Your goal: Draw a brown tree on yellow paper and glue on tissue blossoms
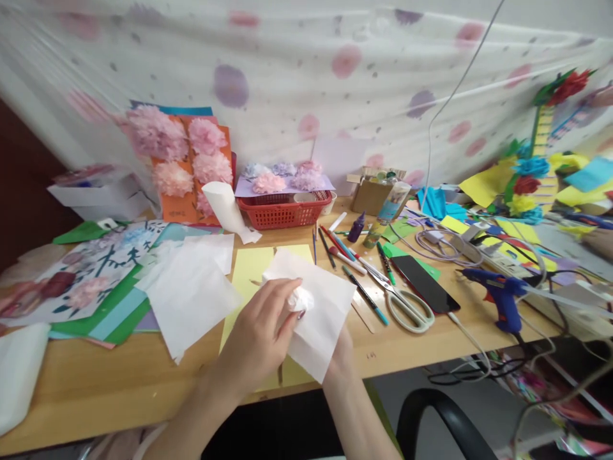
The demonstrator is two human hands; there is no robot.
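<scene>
My left hand (261, 322) is closed in a pinch, thumb and fingers around a small crumpled white paper ball (301, 299). The ball rests against the middle of a square sheet of thin white paper (318, 345). From beneath, my right hand (341, 354) holds this sheet up above the table; its fingers are hidden behind the paper. Under both hands lies a yellow sheet (249, 265) with small dark marks. To the left, a loose pile of similar white sheets (189, 297) partly covers some coloured paper.
Scissors (407, 306), several pens (366, 297) and a phone (426, 284) lie to the right. Farther right is a blue glue gun (500, 291) among cables. A red basket (287, 211) and paper pompom flowers (205, 160) stand at the back. Another person's hand (601, 243) shows at the right edge.
</scene>
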